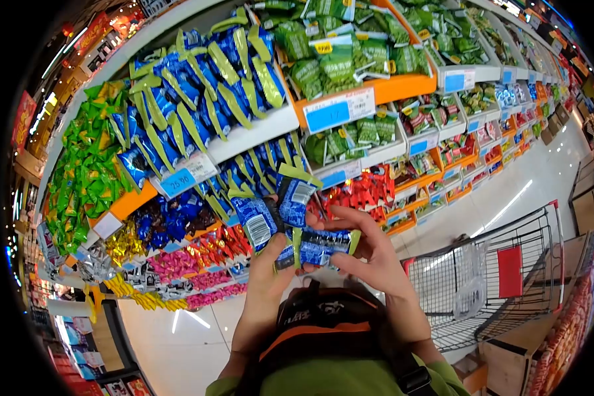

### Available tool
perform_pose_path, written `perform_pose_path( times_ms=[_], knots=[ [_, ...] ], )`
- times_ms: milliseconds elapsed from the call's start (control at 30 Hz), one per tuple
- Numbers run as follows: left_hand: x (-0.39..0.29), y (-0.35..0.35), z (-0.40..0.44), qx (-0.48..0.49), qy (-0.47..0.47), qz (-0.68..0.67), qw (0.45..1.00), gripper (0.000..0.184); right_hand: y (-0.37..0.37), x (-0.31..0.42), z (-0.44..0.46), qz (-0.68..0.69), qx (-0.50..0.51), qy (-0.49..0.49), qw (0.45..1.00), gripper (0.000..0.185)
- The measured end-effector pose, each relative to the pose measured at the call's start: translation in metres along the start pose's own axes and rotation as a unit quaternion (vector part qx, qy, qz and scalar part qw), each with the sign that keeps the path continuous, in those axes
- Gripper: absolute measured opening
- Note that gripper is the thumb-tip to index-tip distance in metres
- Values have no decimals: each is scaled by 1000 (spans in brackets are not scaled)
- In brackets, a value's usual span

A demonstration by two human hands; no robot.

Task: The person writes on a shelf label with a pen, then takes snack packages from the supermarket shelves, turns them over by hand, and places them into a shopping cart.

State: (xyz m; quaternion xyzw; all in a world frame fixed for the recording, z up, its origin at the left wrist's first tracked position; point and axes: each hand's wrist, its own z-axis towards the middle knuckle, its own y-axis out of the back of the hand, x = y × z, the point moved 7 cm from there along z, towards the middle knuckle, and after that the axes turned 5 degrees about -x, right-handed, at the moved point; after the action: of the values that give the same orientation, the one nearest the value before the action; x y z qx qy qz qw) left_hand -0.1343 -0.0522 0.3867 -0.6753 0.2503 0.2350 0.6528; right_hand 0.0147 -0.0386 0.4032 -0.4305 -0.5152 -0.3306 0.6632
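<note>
Several small blue snack packets with pale green ends are gathered between my two hands, in front of my chest. My left hand (272,263) is closed on a blue snack packet (255,218) with a white barcode label, its thumb along the lower edge. Another blue packet (297,199), also with a barcode, leans above it. My right hand (375,256) grips the end of a third blue packet (325,245), which lies sideways, between its thumb and fingers. Part of a further packet shows beneath, mostly hidden. Matching blue packets (208,82) fill the shelf bin ahead.
Tiered shelves hold green packets (350,49), green and yellow bags (89,165) and red-wrapped sweets (360,191). A price tag (185,175) hangs on the shelf edge. A wire shopping cart (488,277) stands to my right, beside cardboard boxes (515,360). A black bag (330,323) is against my front.
</note>
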Motion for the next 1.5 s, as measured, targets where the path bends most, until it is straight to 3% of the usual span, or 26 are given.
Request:
perform_pose_path(
  times_ms=[33,167,267,700,1500],
  knots=[
    [-2,3,-5,-36,-20,47,998,60,-6,-2,2,57,5,-9,998,64],
    [-6,15,-11,-25,-67,31,997,60,-8,-14,0,11,-7,-32,999,64],
    [-7,16,-17,-39,-91,43,994,62,-9,-13,1,-26,-3,32,999,59],
    [-16,13,-31,-31,-84,133,987,53,-18,5,7,-97,14,109,989,62],
    [-17,10,-47,-8,-93,244,965,42,-19,-2,2,-72,26,61,995,57]
  ],
)
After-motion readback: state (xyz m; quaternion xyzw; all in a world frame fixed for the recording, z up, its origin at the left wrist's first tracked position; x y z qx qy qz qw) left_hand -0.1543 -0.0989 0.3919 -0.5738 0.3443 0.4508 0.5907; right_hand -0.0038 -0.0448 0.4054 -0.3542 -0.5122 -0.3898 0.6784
